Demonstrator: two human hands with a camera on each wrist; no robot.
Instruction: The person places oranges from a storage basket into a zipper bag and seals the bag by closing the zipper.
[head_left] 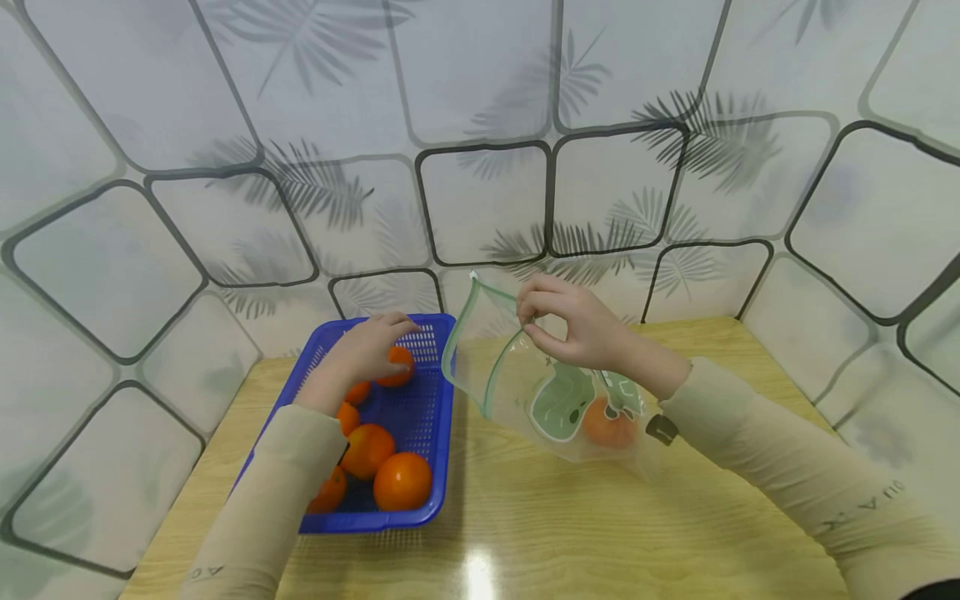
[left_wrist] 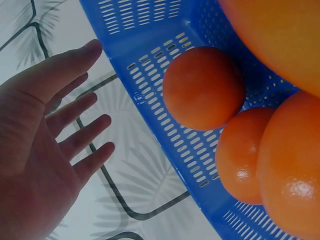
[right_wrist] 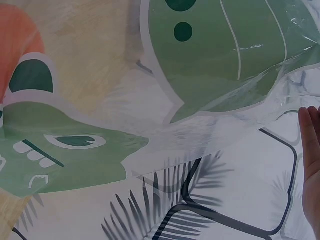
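My left hand [head_left: 366,346] is over the far part of a blue plastic basket [head_left: 442,467], fingers loosely extended and nothing in them. Beneath and beside it lie several oranges [head_left: 402,482]; one orange [head_left: 397,367] sits right by the fingertips. In the left wrist view, the fingers are spread beside the basket's rim. My right hand [head_left: 573,321] pinches the top edge of a clear zip bag [head_left: 558,404] with green cartoon prints, between thumb and fingertips. The bag's mouth gapes toward the basket. One orange [head_left: 606,427] shows through the plastic at its bottom end.
Both basket and bag are on a light wooden table [head_left: 525,517]. A patterned white wall covering [head_left: 487,208] with leaf prints rises behind the table and along both sides. The basket stands on the left, close to the back wall.
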